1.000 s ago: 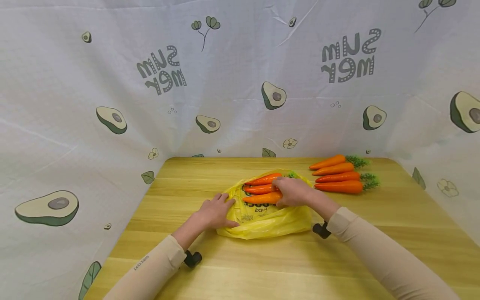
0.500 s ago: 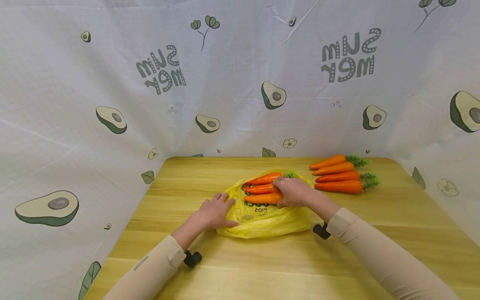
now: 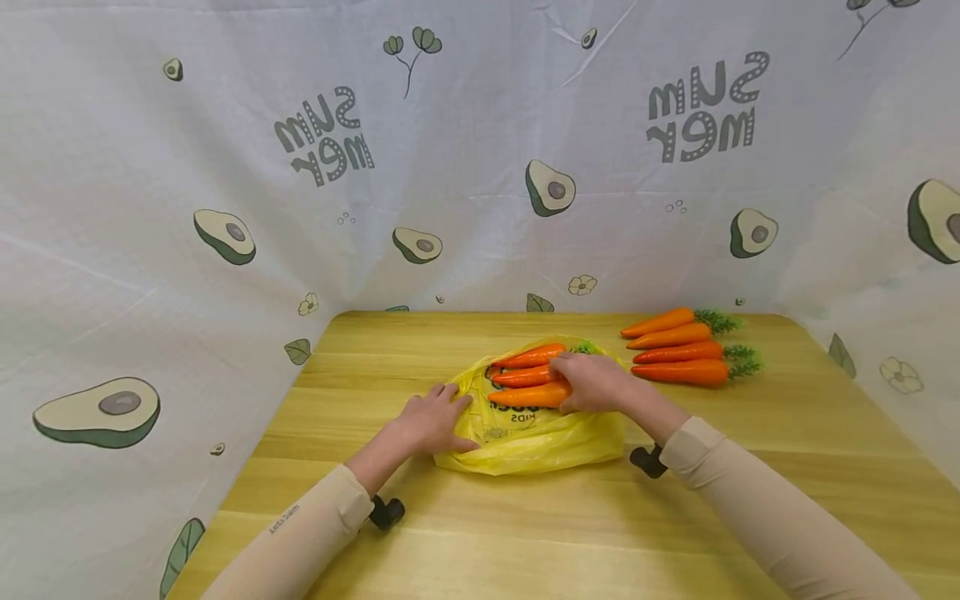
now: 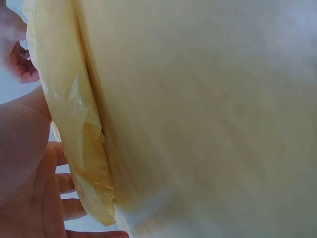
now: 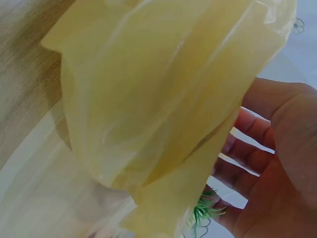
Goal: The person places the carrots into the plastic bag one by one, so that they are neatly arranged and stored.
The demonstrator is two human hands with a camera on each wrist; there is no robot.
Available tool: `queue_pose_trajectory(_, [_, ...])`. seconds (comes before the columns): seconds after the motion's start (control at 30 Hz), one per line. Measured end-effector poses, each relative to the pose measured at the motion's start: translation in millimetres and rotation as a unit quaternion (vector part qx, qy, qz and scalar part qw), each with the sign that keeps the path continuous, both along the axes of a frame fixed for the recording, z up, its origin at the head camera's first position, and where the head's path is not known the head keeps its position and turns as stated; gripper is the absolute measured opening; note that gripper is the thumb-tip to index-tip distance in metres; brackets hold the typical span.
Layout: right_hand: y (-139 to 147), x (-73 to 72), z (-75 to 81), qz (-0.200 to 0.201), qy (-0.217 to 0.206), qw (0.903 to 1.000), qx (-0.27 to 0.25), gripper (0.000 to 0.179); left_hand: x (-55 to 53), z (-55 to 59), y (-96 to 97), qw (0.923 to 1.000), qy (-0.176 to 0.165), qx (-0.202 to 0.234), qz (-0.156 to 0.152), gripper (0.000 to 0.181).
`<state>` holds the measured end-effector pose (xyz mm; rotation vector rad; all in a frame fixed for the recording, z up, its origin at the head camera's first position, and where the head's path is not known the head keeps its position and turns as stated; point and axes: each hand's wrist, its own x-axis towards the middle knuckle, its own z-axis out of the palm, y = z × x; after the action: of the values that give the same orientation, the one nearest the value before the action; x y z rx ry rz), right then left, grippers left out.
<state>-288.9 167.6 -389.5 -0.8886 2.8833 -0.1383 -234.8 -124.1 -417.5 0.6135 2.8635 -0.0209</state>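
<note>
A yellow plastic bag (image 3: 540, 442) with dark print lies on the table with its mouth spread. Three orange-red carrots rest in it: a far carrot (image 3: 534, 357), a middle carrot (image 3: 525, 377) and a near carrot (image 3: 528, 396). My right hand (image 3: 592, 383) grips over the thick ends of the middle and near carrots, hiding their tops. Green leaves (image 5: 203, 208) show by its fingers in the right wrist view. At the bag's left rim, my left hand (image 3: 433, 421) rests with spread fingers; in the left wrist view its fingers (image 4: 74, 209) reach nearly straight behind the plastic.
Several more carrots (image 3: 678, 372) with leafy tops lie in a row at the table's back right, beyond my right forearm. The wooden table (image 3: 480, 533) ends at a white cloth (image 3: 480, 200) printed with avocados, which hangs behind and at both sides.
Both hands stay nearly in place. Slightly more of the near carrot's thick end shows beside my right hand. The head view has shifted a little.
</note>
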Motion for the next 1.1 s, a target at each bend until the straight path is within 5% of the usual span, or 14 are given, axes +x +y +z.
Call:
queue_pose_trajectory(0.83, [12, 2.4, 6.8, -0.014, -0.019, 0.9997, 0.003, 0.038, -3.2, 1.8, 1.6, 0.9999, -0.012, -0.010, 0.006, 0.087])
queue_pose_trajectory(1.1, [11, -3.2, 12.5, 0.006, 0.066, 0.9966, -0.048, 0.019, -2.8, 1.7, 2.0, 0.9999, -0.010, -0.010, 0.003, 0.086])
